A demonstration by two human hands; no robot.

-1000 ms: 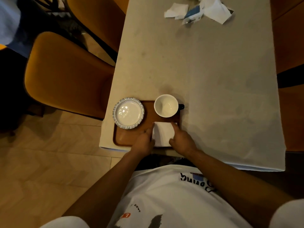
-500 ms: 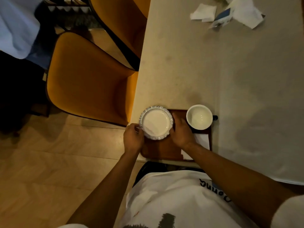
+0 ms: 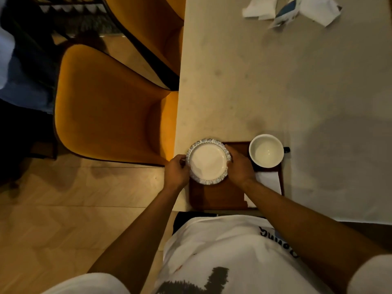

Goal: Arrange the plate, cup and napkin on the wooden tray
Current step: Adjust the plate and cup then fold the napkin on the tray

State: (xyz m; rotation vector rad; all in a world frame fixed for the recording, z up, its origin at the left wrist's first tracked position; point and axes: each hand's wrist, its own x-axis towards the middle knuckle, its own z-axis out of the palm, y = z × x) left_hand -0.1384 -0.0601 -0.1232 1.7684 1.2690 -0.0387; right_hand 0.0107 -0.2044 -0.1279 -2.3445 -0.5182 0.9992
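1. Our left hand (image 3: 177,171) and right hand (image 3: 239,167), at lower centre of the frame, each curl against opposite edges of the plate (image 3: 208,161), holding it between them.
2. The plate sits at the upper left corner of the wooden tray (image 3: 216,196), its fluted rim overhanging the tray's edge.
3. We judge it stiff, glazed, slippery and breakable; 2 opposed rim grips suit it best.
4. The cup (image 3: 266,150), right of the plate, occupies the tray's upper right corner, clear of our right hand.
5. The napkin (image 3: 269,181) lies flat below the cup, partly hidden by our right forearm.
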